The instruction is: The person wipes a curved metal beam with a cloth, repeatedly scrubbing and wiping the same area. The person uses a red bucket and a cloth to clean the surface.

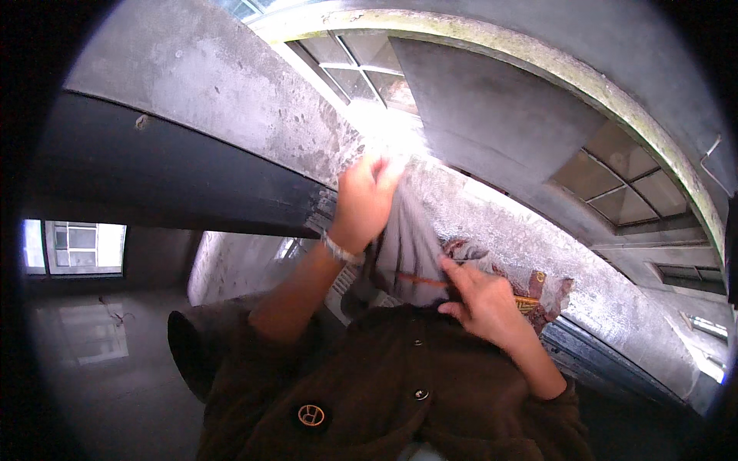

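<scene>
A pale grey cloth with an orange-red stripe hangs in spread folds before my chest. My left hand pinches its gathered upper end, above the ledge and in strong glare. Lower down, my right hand touches the cloth's right side with its fingertips, thumb and index finger apart. Blur hides whether those fingers grip it. On the ledge behind my right hand lies a crumpled patterned cloth in red, grey and yellow, partly covered by that hand.
A rough, stained concrete ledge runs diagonally past me, with a dark panel along its near side. Beyond it is a building wall with paned windows and a mossy curved edge. A grey floor shows at lower left.
</scene>
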